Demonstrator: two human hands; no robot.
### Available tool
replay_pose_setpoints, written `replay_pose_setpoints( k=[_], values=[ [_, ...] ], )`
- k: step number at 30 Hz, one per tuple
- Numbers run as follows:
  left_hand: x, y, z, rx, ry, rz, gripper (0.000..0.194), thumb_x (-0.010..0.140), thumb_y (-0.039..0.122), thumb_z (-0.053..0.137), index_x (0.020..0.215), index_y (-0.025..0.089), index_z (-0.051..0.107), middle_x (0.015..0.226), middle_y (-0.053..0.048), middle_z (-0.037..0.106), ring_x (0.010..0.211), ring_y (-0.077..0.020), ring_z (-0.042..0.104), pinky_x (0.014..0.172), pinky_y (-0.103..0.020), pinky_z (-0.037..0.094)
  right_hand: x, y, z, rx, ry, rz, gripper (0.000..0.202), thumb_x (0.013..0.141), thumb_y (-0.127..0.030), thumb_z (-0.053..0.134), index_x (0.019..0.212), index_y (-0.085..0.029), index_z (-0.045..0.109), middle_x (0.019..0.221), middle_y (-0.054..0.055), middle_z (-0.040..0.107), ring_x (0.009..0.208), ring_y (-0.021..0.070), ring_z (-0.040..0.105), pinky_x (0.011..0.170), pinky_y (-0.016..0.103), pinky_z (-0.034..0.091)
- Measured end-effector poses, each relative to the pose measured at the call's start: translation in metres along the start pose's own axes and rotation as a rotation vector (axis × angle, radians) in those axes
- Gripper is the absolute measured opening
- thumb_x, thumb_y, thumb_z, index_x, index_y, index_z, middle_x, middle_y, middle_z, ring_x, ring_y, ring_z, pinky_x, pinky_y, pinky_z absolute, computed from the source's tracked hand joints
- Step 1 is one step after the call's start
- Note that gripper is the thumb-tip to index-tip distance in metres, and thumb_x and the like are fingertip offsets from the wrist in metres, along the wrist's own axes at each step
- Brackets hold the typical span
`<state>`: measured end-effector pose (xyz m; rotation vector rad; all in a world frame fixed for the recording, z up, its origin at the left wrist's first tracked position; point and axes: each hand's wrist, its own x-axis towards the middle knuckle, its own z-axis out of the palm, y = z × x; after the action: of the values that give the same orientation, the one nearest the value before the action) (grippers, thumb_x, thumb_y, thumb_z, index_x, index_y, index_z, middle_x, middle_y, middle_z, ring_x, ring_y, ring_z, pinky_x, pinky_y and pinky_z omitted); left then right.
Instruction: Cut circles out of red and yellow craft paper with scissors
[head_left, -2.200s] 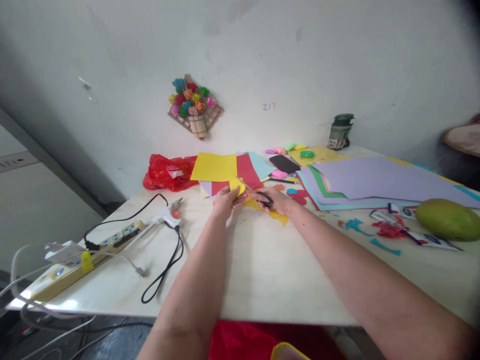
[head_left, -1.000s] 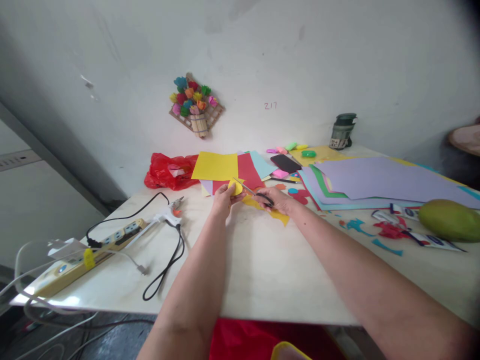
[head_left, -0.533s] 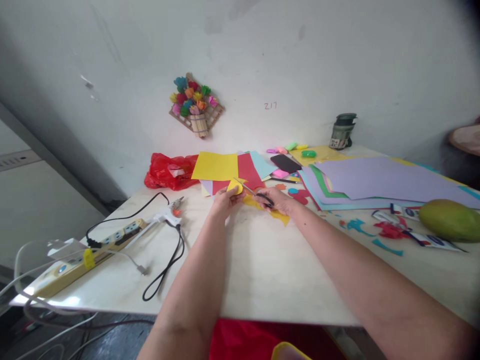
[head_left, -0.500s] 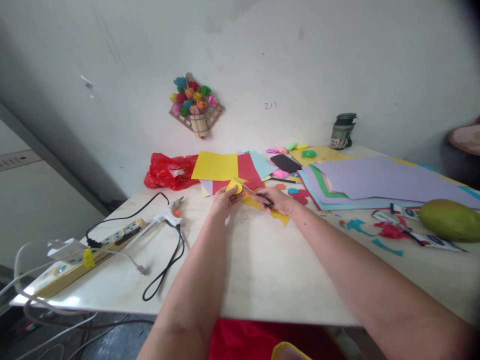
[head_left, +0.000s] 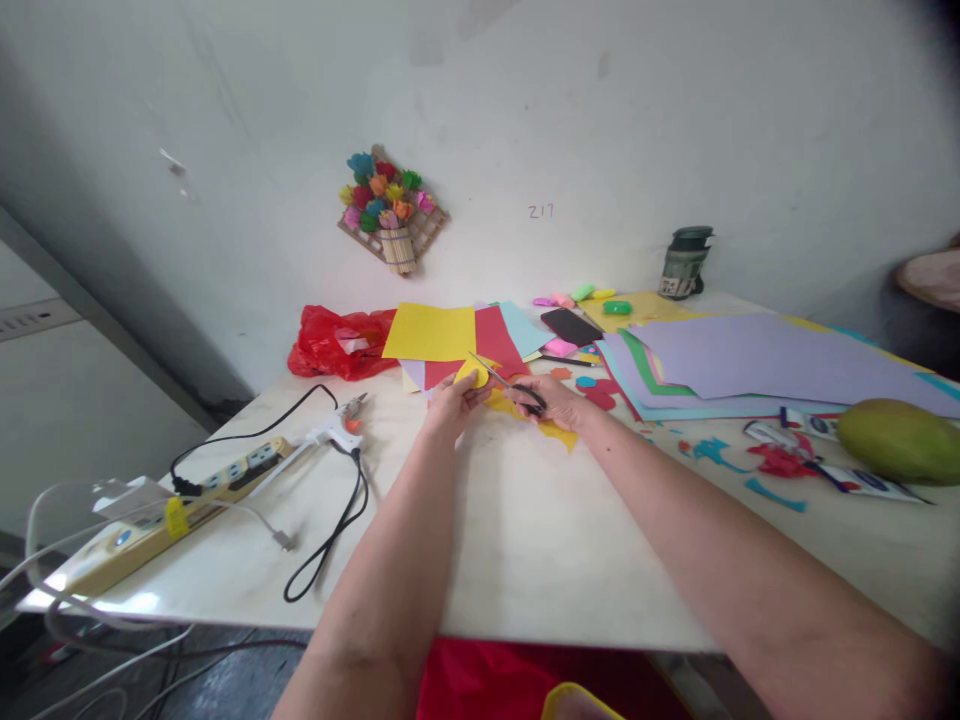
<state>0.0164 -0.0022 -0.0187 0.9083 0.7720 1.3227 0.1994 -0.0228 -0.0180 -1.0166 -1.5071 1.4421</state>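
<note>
My left hand (head_left: 454, 400) pinches a small piece of yellow paper (head_left: 472, 374) with a rounded edge. A pair of scissors (head_left: 501, 377) with dark handles is in my right hand (head_left: 553, 398), fingers wrapped round the loops. The blades point up and left across the piece's right side; whether they are closed on it I cannot tell. Beneath the right hand lies a yellow paper scrap (head_left: 559, 435), partly hidden by the fingers. Just beyond the hands are a yellow sheet (head_left: 431, 332) and a red sheet (head_left: 501, 335).
A glue gun (head_left: 335, 432) and a power strip (head_left: 180, 530) with cables lie at left, near a red plastic bag (head_left: 330, 345). At right are large coloured sheets (head_left: 750, 355), a mango (head_left: 896, 440), glue tubes (head_left: 862, 482), a phone (head_left: 571, 326) and a bottle (head_left: 685, 262).
My left hand and the yellow piece have shifted slightly to the right, nearer the scissors. The right hand has barely moved.
</note>
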Motion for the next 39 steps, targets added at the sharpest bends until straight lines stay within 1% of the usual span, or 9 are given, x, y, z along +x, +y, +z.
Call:
replay_pose_setpoints(
  k=[5,11,15,21,29,39],
  values=[
    [0.000,-0.002,0.001,-0.032,0.006,-0.022,0.012,0.075,0.017,0.069,0.084,0.010,0.065,0.086,-0.011,0.072,0.082,-0.0205,0.071,0.080,-0.029,0.057,0.002,0.002,0.000,-0.009,0.010,-0.010,0.030,0.066,-0.038,0.073,0.067,-0.016,0.052,0.049,-0.004,0.055,0.034,0.0044,0.041,0.032,0.017,0.022],
    [-0.001,-0.001,0.002,-0.041,0.004,-0.024,0.011,0.076,0.016,0.068,0.085,0.009,0.066,0.090,-0.013,0.072,0.083,-0.0208,0.071,0.080,-0.029,0.057,-0.001,-0.004,0.003,-0.018,0.029,-0.039,0.031,0.064,-0.037,0.074,0.062,-0.017,0.051,0.047,-0.004,0.051,0.034,0.0047,0.038,0.032,0.018,0.023],
    [-0.001,0.001,0.002,-0.051,0.014,-0.023,0.009,0.077,0.014,0.066,0.084,0.009,0.065,0.085,-0.011,0.072,0.080,-0.0202,0.071,0.075,-0.027,0.057,-0.002,-0.006,0.005,-0.021,0.032,-0.043,0.030,0.065,-0.036,0.074,0.062,-0.017,0.051,0.046,-0.005,0.050,0.033,0.0047,0.038,0.032,0.018,0.024],
    [0.000,0.000,0.000,-0.035,0.021,-0.026,0.012,0.077,0.016,0.067,0.086,0.009,0.065,0.088,-0.012,0.073,0.084,-0.0212,0.071,0.082,-0.031,0.056,-0.004,-0.009,0.006,-0.012,0.029,-0.038,0.032,0.064,-0.035,0.075,0.060,-0.017,0.049,0.044,-0.006,0.049,0.033,0.0041,0.037,0.033,0.018,0.025],
    [0.000,0.001,0.001,-0.059,0.070,-0.022,0.010,0.077,0.014,0.066,0.086,0.008,0.065,0.083,-0.011,0.072,0.081,-0.0217,0.072,0.076,-0.028,0.058,-0.004,-0.009,0.006,-0.023,0.021,-0.022,0.030,0.068,-0.034,0.073,0.060,-0.016,0.050,0.045,-0.006,0.049,0.033,0.0037,0.036,0.033,0.017,0.026],
    [0.001,0.001,0.001,-0.059,0.080,-0.021,0.013,0.076,0.013,0.067,0.088,0.008,0.065,0.086,-0.012,0.071,0.080,-0.0214,0.071,0.077,-0.030,0.058,-0.001,-0.005,0.006,-0.012,0.027,0.030,0.026,0.068,-0.030,0.074,0.064,-0.016,0.052,0.045,-0.005,0.051,0.032,0.0040,0.037,0.031,0.016,0.028]
  ],
)
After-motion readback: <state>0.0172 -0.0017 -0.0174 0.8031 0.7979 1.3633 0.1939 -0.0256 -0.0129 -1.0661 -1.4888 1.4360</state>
